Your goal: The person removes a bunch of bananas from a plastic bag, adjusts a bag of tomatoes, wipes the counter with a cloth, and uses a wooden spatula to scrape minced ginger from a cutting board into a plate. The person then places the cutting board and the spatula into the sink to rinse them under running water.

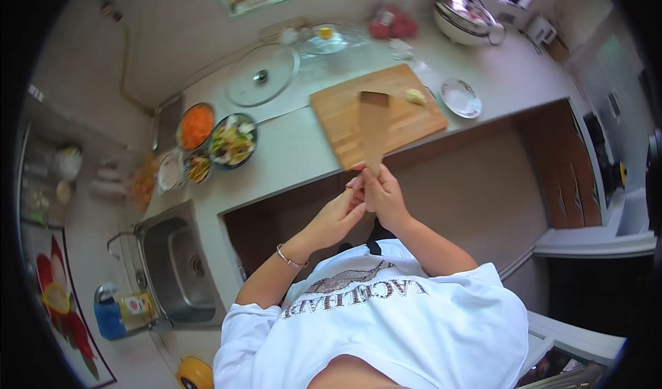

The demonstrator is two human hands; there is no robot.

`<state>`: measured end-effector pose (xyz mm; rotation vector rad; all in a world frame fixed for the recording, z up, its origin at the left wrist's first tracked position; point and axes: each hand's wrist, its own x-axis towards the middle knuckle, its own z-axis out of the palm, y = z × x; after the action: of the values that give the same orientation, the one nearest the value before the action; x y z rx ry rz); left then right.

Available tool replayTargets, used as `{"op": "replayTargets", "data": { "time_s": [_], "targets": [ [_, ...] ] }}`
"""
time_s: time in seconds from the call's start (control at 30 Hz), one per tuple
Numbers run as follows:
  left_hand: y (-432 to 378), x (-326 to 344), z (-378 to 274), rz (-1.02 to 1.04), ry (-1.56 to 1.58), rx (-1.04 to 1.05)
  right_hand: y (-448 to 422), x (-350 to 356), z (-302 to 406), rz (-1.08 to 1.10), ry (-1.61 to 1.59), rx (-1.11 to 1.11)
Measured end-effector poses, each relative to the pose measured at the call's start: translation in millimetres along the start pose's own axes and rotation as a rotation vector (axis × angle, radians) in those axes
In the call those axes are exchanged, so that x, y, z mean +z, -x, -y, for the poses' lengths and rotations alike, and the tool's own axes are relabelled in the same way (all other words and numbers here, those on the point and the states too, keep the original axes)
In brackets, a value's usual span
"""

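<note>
In front of my body, my right hand (385, 195) grips the handle of a flat, broad-ended utensil (374, 125), like a spatula; its material is unclear. It points away from me over a wooden cutting board (333, 115). My left hand (341, 215), with a bracelet at the wrist, meets the right beside the handle; its fingertips are partly hidden, so its hold is unclear. A small pale chopped heap (415, 96) lies on the board's right part. A white patterned plate (461, 98) stands right of the board.
Left on the counter are a bowl of orange shreds (196, 126), a bowl of cut vegetables (233, 141), a smaller bowl (198, 167) and a glass lid (264, 86). The steel sink (173, 270) is lower left. A large bowl (457, 29) stands back right.
</note>
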<state>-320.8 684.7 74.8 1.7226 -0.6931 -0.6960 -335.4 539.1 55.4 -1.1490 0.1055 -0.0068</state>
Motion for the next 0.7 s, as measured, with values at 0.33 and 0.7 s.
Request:
{"op": "replayTargets", "data": {
  "time_s": [0.33, 0.7],
  "targets": [
    [-181.7, -30.0, 151.3, -0.928, 0.144, -0.436, -71.0, -322.9, 17.3, -0.628, 0.456, 0.209],
    [-309.6, -138.3, 175.9, -0.812, -1.002, -0.232, -142.5, -346.7, -22.8, -0.529, 0.379, 0.354]
  ]
}}
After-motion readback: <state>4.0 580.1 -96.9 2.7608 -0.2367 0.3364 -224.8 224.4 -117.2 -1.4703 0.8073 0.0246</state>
